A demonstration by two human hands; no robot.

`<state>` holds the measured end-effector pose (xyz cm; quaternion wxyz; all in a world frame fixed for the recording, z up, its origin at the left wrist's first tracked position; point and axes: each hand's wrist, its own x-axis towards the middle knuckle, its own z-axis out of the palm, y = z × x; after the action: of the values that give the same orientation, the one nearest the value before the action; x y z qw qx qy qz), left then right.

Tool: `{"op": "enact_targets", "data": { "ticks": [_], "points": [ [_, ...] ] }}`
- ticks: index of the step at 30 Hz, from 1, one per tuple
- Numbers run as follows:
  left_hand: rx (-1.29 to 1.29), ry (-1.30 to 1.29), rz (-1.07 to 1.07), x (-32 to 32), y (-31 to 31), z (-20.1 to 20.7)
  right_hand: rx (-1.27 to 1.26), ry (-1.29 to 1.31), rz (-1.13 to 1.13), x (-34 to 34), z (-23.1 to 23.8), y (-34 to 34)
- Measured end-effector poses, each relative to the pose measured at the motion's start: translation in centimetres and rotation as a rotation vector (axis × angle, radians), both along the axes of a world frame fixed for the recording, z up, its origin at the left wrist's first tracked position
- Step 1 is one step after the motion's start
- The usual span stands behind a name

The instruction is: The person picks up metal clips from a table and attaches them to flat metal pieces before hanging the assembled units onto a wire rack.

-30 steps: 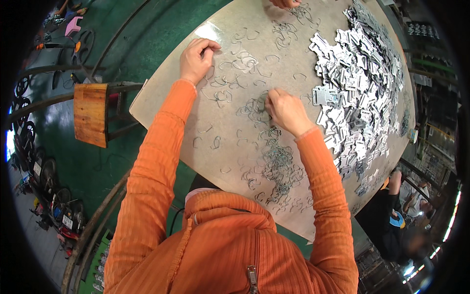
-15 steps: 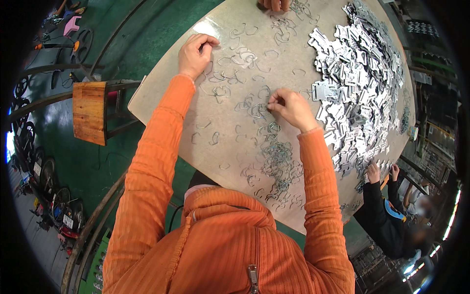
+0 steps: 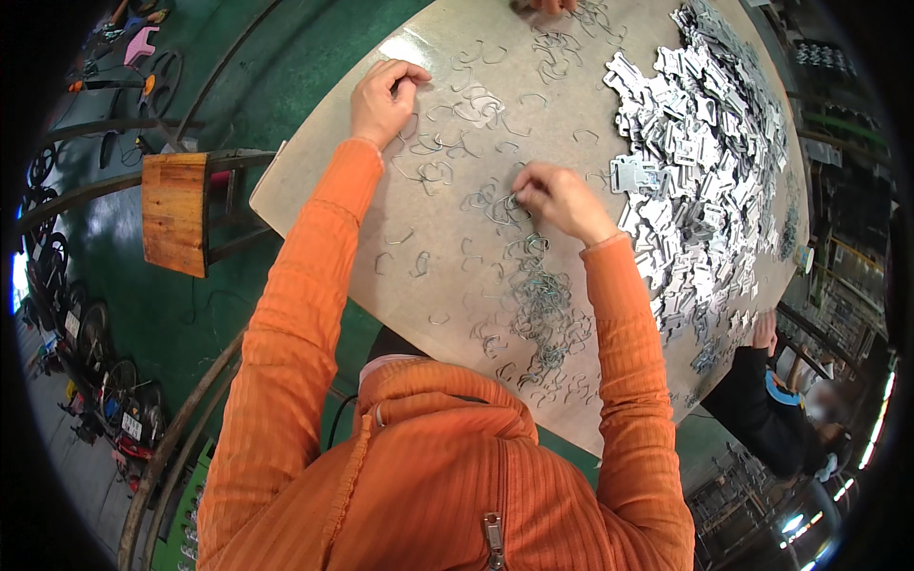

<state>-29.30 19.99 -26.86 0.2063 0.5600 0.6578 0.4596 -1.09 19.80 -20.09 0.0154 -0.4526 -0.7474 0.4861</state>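
My left hand (image 3: 381,103) is at the far left part of the table, its fingers curled and thumb brought in. Anything between those fingers is too small to make out. Loose bent wire clips (image 3: 444,145) lie beside it. To the right, my right hand (image 3: 562,202) has thumb and fingers pinched together over a small group of wire clips (image 3: 493,206). Its fingertips hide whatever they hold. Nearer to me, a tangled heap of wire clips (image 3: 543,305) runs between my forearms.
A large pile of flat silvery metal plates (image 3: 700,152) covers the table's right side. Another person's hand (image 3: 547,5) shows at the far edge, and a person in dark sleeves (image 3: 752,381) reaches in at right. A wooden stool (image 3: 174,214) stands left of the table (image 3: 400,305).
My right hand has shifted slightly left and away from me, still pinched. My left hand has barely moved. At right, the dark-sleeved person's hands have shifted, and one no longer shows.
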Motion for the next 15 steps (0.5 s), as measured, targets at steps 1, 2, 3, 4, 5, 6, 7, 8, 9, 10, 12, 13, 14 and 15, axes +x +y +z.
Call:
{"op": "enact_targets", "data": {
  "ticks": [1, 2, 3, 4, 5, 6, 7, 8, 9, 10, 12, 13, 14, 15],
  "points": [
    [-0.001, 0.009, -0.001, 0.0, 0.0, 0.0, -0.025, 0.01, 0.11, 0.1, 0.2, -0.3],
    [0.0, 0.016, 0.0, -0.1, 0.0, 0.0, -0.044, -0.021, 0.112, 0.1, 0.3, -0.6],
    [-0.004, 0.014, 0.001, 0.0, 0.0, 0.0, -0.055, -0.084, 0.157, 0.1, 0.4, -0.8],
    [-0.005, 0.01, 0.004, -0.1, 0.0, 0.0, -0.06, -0.105, 0.215, 0.1, 0.4, -1.0],
    [-0.007, 0.005, 0.004, 0.0, 0.0, 0.0, -0.061, -0.173, 0.252, 0.1, 0.4, -1.2],
    [0.004, 0.013, 0.001, -0.1, 0.0, 0.0, -0.023, -0.091, 0.198, 0.1, 0.3, -1.3],
    [0.016, 0.018, -0.003, -0.1, 0.0, 0.0, 0.02, -0.058, 0.126, 0.1, 0.2, -1.3],
    [0.029, 0.022, -0.004, 0.0, 0.0, 0.0, 0.052, -0.013, 0.069, 0.2, 0.1, -1.2],
    [0.022, 0.019, -0.003, 0.0, 0.0, 0.0, 0.094, -0.005, 0.036, 0.3, 0.0, -0.9],
    [0.013, 0.018, -0.003, 0.0, 0.0, 0.0, 0.122, 0.017, 0.015, 0.5, 0.0, -0.4],
    [-0.002, 0.017, -0.003, -0.1, 0.0, 0.1, 0.183, 0.02, -0.057, 0.8, 0.2, 0.3],
    [-0.007, 0.016, -0.003, -0.1, 0.0, 0.1, 0.125, 0.007, -0.119, 0.8, 0.3, 0.7],
    [-0.009, 0.011, -0.002, -0.1, 0.0, 0.0, 0.072, -0.004, -0.18, 0.8, 0.4, 0.9],
    [-0.007, 0.013, -0.003, -0.1, 0.0, 0.0, 0.009, -0.041, -0.251, 0.8, 0.5, 1.1]
  ]
}}
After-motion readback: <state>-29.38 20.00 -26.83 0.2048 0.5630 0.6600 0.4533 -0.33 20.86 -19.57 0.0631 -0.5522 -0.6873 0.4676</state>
